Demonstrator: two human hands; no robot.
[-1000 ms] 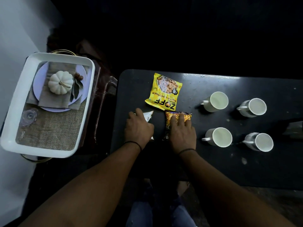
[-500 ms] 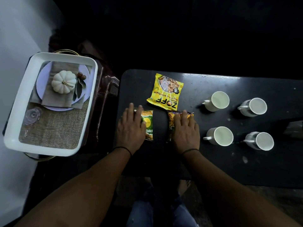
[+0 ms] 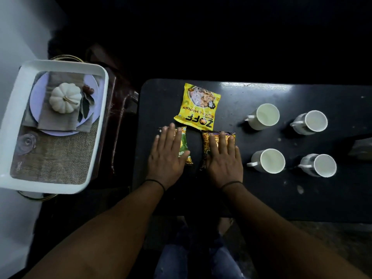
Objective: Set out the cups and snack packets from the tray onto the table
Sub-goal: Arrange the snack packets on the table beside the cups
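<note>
**Both hands flat on two small packets, cups already set out**

The left hand lies palm down, fingers spread wide, over a green snack packet on the dark surface; only the packet's right edge shows past the thumb. The right hand lies the same way, flat and wide, on an orange snack packet just beside it, with a strip of bare surface between the two packets. Neither hand grips anything.

A larger yellow packet lies just beyond them, its near edge touching or almost touching the orange one.

To the right, four white cups stand upright in two rows of two, well apart from each other.

The white tray sits off to the left, apart from the surface, and carries none of the cups or packets. A small white pumpkin rests in it on a plate.
</note>
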